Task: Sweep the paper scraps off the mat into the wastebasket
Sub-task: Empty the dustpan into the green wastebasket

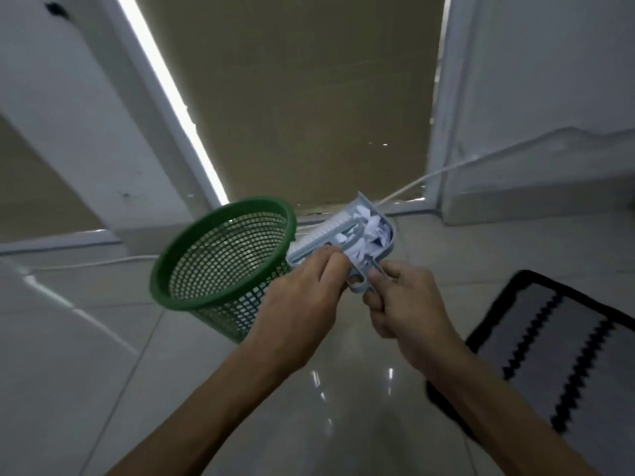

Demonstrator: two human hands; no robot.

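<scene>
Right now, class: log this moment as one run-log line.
left hand grips brush | right hand grips dustpan handle | paper scraps in dustpan | wastebasket beside it, tilted | mat at right

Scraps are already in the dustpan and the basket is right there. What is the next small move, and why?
Probably carry the light blue dustpan left over the green wastebasket rim and tip it. The paper scraps sit piled in the pan, which is beside the basket's opening, not above it. The left hand holds the brush against the pan and the right hand grips the handle, so both can tilt together.
</scene>
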